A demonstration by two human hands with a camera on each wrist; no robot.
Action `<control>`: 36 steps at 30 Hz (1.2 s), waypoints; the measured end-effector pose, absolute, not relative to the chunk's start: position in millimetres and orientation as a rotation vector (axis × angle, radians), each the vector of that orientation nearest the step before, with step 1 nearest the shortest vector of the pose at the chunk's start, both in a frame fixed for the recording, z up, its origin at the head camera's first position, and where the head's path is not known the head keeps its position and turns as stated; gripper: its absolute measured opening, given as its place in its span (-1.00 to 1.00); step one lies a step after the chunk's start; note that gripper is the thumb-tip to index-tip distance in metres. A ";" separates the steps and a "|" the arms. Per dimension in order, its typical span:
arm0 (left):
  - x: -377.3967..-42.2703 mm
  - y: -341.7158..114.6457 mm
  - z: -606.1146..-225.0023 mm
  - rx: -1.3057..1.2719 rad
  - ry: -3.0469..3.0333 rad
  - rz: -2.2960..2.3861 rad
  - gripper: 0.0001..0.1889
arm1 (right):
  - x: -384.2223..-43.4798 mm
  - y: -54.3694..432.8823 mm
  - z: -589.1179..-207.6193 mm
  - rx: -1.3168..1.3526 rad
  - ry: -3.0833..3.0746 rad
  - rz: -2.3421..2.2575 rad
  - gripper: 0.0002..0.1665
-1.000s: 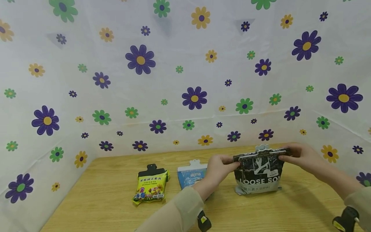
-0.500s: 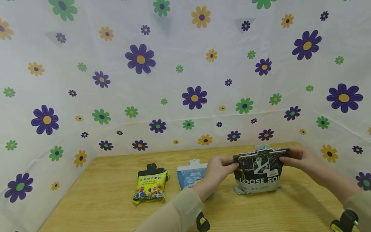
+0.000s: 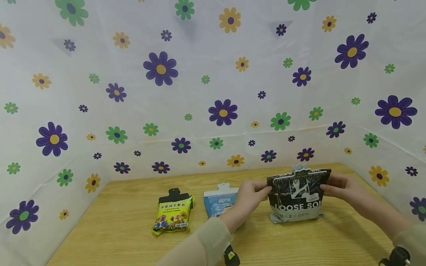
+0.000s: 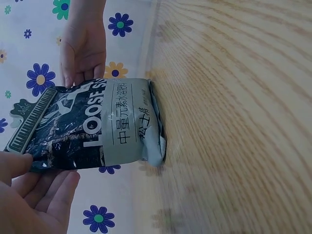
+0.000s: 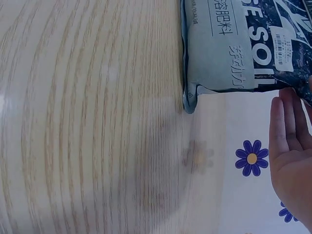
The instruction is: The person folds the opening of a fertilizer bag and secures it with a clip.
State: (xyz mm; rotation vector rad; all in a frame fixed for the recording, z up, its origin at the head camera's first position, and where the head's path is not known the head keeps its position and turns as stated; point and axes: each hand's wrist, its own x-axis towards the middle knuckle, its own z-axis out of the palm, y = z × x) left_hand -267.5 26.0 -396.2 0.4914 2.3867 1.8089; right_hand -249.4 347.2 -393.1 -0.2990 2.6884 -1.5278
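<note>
A black and grey fertilizer bag (image 3: 296,212) marked "LOOSE SO…" stands upright on the wooden table, a little right of centre in the head view. Across its folded top sits a pale grey-green bag clip (image 3: 301,170). My left hand (image 3: 250,195) pinches the bag's upper left side, thumb in front; the left wrist view shows that thumb beside the clip's end (image 4: 30,122). At the upper right side my right hand (image 3: 346,189) holds the bag between thumb and fingers, the fingers partly hidden behind it. The bag's bottom edge (image 5: 190,100) meets the tabletop.
Left of the bag lies a blue bag (image 3: 216,204) with a white clip, partly covered by my left forearm. Farther left is a yellow flower-printed bag (image 3: 173,214) with a black clip. A flower-patterned white sheet (image 3: 196,92) rises behind the table (image 3: 283,244) and along its sides.
My right hand has slid slightly down the bag's side, so its top right corner now shows above the fingers. My left hand has eased slightly left. The bag keeps its place.
</note>
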 end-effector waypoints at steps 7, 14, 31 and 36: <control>-265.8 26.4 -392.2 0.507 2.384 1.809 -0.71 | -248.8 341.4 -394.5 -0.276 2.654 -1.596 -0.34; -267.7 29.1 -390.7 0.459 2.396 1.808 -0.74 | -250.5 340.0 -394.9 -0.223 2.607 -1.657 -0.35; -273.7 29.3 -395.7 0.360 2.334 1.894 -0.74 | -257.0 335.9 -401.4 -0.186 2.521 -1.757 -0.43; -277.4 30.4 -401.4 0.269 2.217 1.981 -0.67 | -258.4 336.2 -405.4 -0.171 2.484 -1.743 -0.34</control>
